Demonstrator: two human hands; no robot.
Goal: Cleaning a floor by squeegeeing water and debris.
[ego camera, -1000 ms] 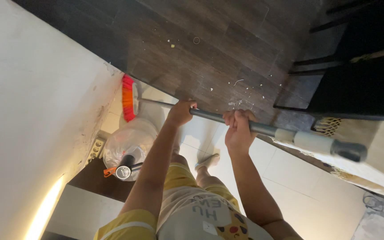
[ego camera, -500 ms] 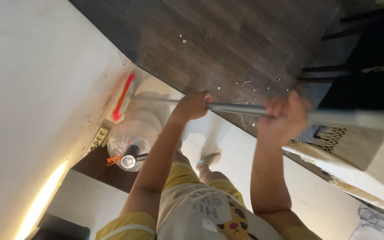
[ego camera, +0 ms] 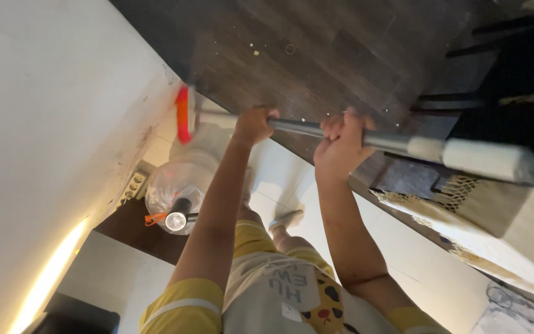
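Mid sweep stroke, as I read it: left hand (ego camera: 253, 125) and right hand (ego camera: 340, 148) are both clenched around the broom handle (ego camera: 378, 141), with the orange broom head (ego camera: 183, 115) at 10 o'clock against the white wall (ego camera: 50, 124). Next move likely needs the head drawn along the dark wood floor (ego camera: 316, 55), where crumbs (ego camera: 255, 53) sit at 12 o'clock.

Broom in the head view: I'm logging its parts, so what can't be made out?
- Broom head: only a blurred red edge shows.
- Handle: far end runs off the right edge; stretches are hidden under the left hand and right hand.
- Floor crumbs: too small to identify.
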